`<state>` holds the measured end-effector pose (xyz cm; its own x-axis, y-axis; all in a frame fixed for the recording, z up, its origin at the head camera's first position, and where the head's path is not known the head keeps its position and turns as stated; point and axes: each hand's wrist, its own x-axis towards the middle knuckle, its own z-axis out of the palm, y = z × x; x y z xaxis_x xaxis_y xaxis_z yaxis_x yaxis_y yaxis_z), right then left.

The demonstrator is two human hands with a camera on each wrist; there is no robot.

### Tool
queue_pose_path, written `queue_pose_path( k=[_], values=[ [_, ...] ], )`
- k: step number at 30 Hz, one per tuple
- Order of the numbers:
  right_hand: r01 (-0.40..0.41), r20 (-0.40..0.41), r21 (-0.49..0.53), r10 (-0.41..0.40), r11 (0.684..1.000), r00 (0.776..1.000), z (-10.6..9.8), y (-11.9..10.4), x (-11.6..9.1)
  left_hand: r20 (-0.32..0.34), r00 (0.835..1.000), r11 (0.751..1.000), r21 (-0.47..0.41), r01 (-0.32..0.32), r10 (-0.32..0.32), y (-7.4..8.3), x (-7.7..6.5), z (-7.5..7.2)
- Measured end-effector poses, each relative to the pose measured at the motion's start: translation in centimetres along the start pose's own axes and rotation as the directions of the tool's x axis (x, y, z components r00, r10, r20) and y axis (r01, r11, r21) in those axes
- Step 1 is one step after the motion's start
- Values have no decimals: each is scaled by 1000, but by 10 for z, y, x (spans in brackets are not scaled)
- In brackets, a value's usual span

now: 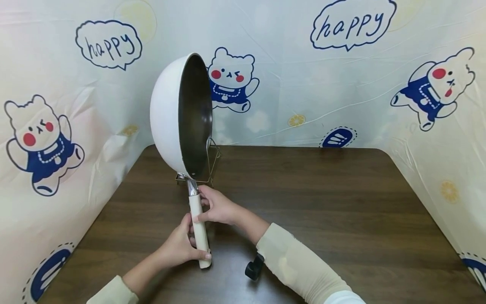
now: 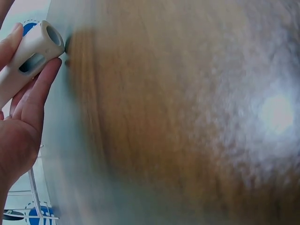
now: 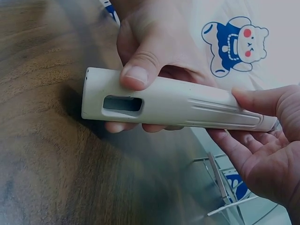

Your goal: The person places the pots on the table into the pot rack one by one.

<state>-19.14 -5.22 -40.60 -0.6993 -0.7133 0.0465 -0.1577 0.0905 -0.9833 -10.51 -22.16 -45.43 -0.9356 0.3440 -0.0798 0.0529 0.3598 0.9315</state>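
Note:
A deep wok (image 1: 195, 118), white outside and dark inside, stands on edge at the wire rack (image 1: 214, 158), its handle pointing toward me. My left hand (image 1: 178, 245) grips the free end of the cream handle (image 1: 200, 236), thumb on one side and fingers on the other. Closer to the bowl, my right hand (image 1: 218, 207) holds the same handle between thumb and fingers. In the right wrist view the handle (image 3: 159, 103) shows a long slot near its end, beside the left thumb. The bowl hides much of the rack.
The brown wooden table (image 1: 322, 211) extends to the right of the wok. A printed cloth (image 1: 273, 93) hangs behind the table and along both sides. A black device (image 1: 254, 268) is on the right wrist, below the cream sleeve (image 1: 296, 257).

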Motion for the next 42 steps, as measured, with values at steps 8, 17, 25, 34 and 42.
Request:
queue_pose_path(
  k=[8, 17, 25, 34, 42],
  values=[
    [3, 6, 62, -3, 998, 1000, -3, 5, -6, -1, 1000, 1000, 10, -6, 6, 3, -2, 7],
    [20, 47, 128, -27, 992, 999, -7, 11, -11, 73, 997, 995, -95, -27, 34, 4, -4, 11],
    [-41, 85, 238, 21, 970, 996, -9, 20, -16, 136, 990, 963, -268, 16, 21, 2, -8, 18],
    [-65, 101, 300, 36, 952, 994, -11, 25, -15, 150, 989, 964, -263, 44, -4, 0, -4, 18],
    [-73, 93, 276, 49, 958, 994, -13, 27, -11, 159, 987, 958, -277, 75, -32, 0, 0, 14]
  ],
)
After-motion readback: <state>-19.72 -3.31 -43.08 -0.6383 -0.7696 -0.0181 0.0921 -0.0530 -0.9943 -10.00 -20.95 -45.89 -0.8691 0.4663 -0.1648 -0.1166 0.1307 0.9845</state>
